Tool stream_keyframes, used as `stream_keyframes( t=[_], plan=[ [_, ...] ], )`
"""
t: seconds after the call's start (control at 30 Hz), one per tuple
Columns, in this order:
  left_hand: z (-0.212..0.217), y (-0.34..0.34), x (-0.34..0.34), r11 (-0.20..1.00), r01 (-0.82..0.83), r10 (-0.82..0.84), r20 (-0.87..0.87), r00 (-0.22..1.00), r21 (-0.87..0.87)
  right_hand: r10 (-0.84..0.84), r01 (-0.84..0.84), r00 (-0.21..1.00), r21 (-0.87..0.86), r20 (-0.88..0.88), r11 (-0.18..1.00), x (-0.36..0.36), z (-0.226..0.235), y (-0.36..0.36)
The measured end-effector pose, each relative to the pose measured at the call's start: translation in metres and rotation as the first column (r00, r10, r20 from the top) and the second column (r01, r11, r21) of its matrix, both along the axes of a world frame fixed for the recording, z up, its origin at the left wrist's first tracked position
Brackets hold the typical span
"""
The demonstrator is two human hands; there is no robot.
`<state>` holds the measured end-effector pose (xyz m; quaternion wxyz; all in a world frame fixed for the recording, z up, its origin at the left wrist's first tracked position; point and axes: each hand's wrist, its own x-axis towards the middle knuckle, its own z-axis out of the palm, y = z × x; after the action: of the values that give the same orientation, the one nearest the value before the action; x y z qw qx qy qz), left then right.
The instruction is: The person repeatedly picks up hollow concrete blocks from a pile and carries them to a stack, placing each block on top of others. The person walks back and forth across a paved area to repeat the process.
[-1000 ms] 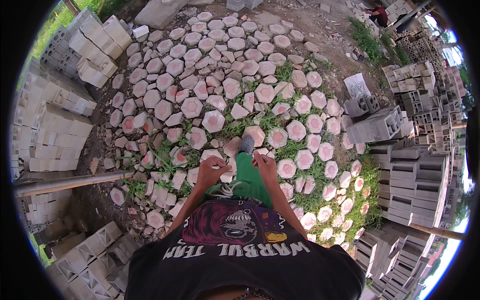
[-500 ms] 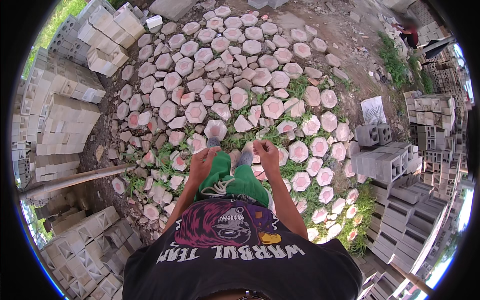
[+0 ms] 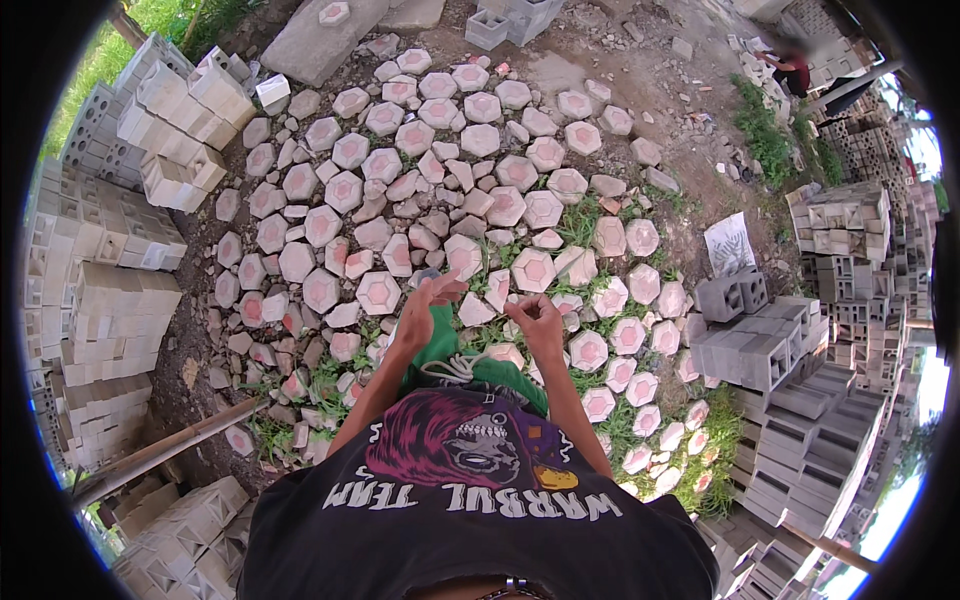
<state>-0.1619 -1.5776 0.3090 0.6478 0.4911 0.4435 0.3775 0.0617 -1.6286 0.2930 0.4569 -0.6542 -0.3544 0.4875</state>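
Observation:
I stand over a patch of pink and grey hexagonal paving blocks [image 3: 383, 291] laid on dirt and grass. My left hand [image 3: 424, 303] is held out in front of my waist with its fingers spread and nothing in it. My right hand [image 3: 538, 321] hovers beside it with the fingers curled in, and I see nothing held in it. Below both hands are my green shorts [image 3: 436, 343] with a white drawstring [image 3: 455, 368] and my black printed shirt [image 3: 470, 500].
Stacks of grey concrete blocks stand on the left [image 3: 110, 300] and on the right [image 3: 760, 345]. A wooden pole [image 3: 170, 448] lies at lower left. A large flat slab [image 3: 320, 40] lies at the back. Another person [image 3: 795, 68] crouches far off at upper right.
Both hands have lifted off my shorts and moved forward; the left has spread its fingers and the right has curled. The view has swung to the right over the blocks.

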Motion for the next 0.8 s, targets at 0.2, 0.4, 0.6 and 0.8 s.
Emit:
stream_keyframes(
  t=[0.2, 0.4, 0.6, 0.8],
  plan=[
    [0.033, 0.116, -0.031, 0.996, 0.061, -0.052, -0.147, 0.988, 0.058, 0.027, -0.013, 0.990, -0.103, 0.140, 0.995, -0.034, 0.039, 0.098],
    [0.043, 0.199, -0.048, 1.000, 0.005, -0.007, -0.151, 0.989, -0.011, 0.049, -0.034, 0.986, -0.098, 0.160, 0.995, -0.051, 0.049, 0.156],
    [0.033, 0.262, -0.027, 0.998, -0.006, -0.008, -0.207, 0.978, -0.067, 0.105, -0.084, 0.981, -0.126, 0.165, 0.988, -0.035, 0.034, 0.227],
    [0.016, 0.331, 0.016, 0.991, -0.123, 0.111, -0.192, 0.975, -0.048, 0.087, -0.086, 0.996, -0.054, 0.015, 0.995, -0.010, 0.019, 0.349]
  ],
)
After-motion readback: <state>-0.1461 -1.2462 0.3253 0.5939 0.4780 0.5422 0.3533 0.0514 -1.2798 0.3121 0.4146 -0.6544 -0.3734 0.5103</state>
